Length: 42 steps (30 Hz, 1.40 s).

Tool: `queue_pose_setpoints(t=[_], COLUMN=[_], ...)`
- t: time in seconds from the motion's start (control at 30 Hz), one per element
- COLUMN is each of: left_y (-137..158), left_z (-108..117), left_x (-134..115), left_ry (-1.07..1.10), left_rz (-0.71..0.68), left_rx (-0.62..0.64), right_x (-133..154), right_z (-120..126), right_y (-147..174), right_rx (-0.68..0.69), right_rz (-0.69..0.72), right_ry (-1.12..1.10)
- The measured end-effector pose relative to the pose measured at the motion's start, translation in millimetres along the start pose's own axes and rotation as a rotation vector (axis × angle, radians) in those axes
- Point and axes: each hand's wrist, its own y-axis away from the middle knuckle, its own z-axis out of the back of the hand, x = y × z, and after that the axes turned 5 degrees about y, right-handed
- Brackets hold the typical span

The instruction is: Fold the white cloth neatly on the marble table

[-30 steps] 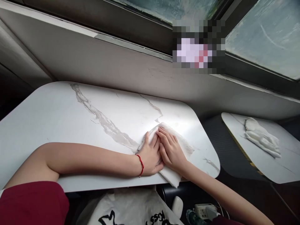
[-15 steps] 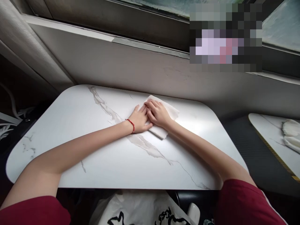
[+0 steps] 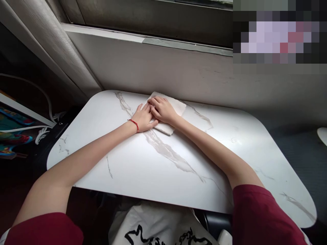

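Observation:
A folded white cloth or paper towel [image 3: 178, 104] lies on the white marble-patterned tabletop [image 3: 153, 170], close to its far edge by the wall. My left hand [image 3: 145, 119], a red cord bracelet at the wrist, rests on the cloth's left part with fingers spread and stretched out. Bent slightly, the fingers of my right hand [image 3: 165, 110] lie over the left fingertips and the cloth. Both palms face down, and the right palm's contact with the cloth is hidden.
A pale wall [image 3: 153, 71] borders the table's far side below a window ledge. At the left hang a curtain [image 3: 56, 44] and white cables [image 3: 41, 134]. A white bag or cloth with black drawing [image 3: 158, 221] is below the near edge. Another white tabletop [image 3: 323, 135] shows at right.
Both hands and the cloth have slid left and slightly toward the wall, uncovering grey veining on their right. The camera view has turned left.

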Motion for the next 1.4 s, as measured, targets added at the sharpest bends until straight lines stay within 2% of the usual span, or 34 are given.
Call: queue_pose_setpoints(t=[0.17,0.33,0.63,0.77,0.93,1.03,1.1,1.2,1.3,1.4], left_y=[-1,0,32,67,148,190,204,206,192,166], left_z=[0,3,5,4,0,-1,2,8,16,24], left_x=[1,-3,-47,-70,-98,-106,-102,-85,-57,-29], left_ry=[0.000,-0.031,-0.092,-0.138,-0.263,-0.319,-0.335,-0.312,-0.258,-0.241], left_rz=[-0.010,0.008,0.033,0.046,0.016,0.002,0.023,0.110,0.253,0.372], left_rx=[-0.022,0.010,0.047,0.035,-0.025,-0.077,-0.072,-0.031,-0.007,0.005], right_x=[0,4,32,57,112,143,157,163,156,139], right_z=[2,6,23,34,45,46,42,29,10,-8], right_y=[2,3,44,70,110,122,116,86,42,2], right_rx=[0.009,0.049,0.056,0.066,0.044,0.020,0.020,0.054,0.076,0.067], right_rz=[-0.008,-0.029,-0.034,0.020,0.177,0.262,0.310,0.393,0.468,0.481], right_ry=[-0.006,0.003,-0.047,-0.056,-0.110,-0.102,-0.065,-0.036,-0.087,-0.129])
